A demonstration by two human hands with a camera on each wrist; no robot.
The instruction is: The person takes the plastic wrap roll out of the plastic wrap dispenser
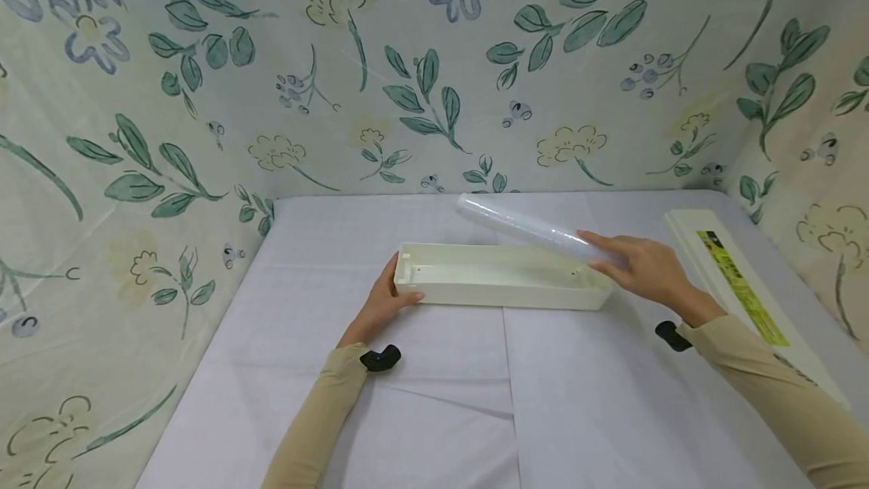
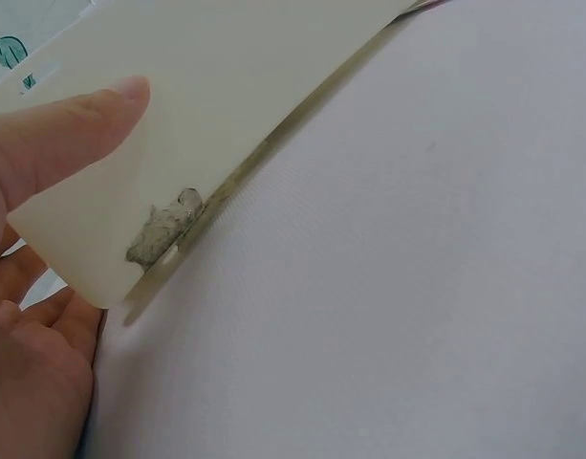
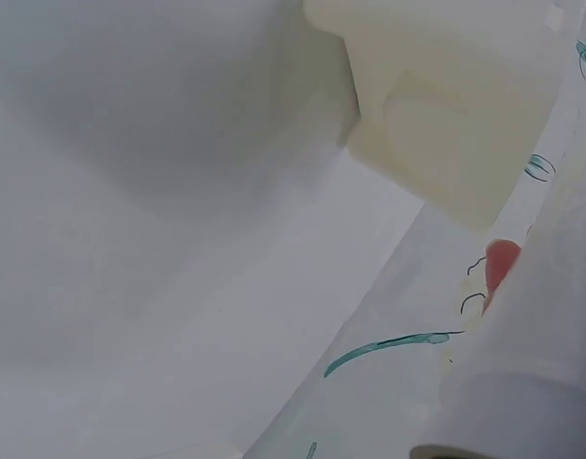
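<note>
A long cream plastic box (image 1: 509,296) with an open top lies across the middle of the table. My left hand (image 1: 382,302) grips its left end, thumb on the front wall and fingers round behind the end. In the left wrist view, a torn grey patch (image 2: 163,229) shows low on the box wall near the thumb. My right hand (image 1: 641,266) holds the right end of a clear, shiny roll of plastic wrap (image 1: 523,226). The roll slants over the box's back right, its far end pointing up and left beyond the rear rim. Most right fingers are hidden in the right wrist view.
A long white lid-like piece (image 1: 687,226) with a yellow-green label (image 1: 743,289) lies at the right, partly under the right forearm. White cloth (image 1: 434,413) covers the table. Floral fabric (image 1: 407,134) hangs behind and along the sides.
</note>
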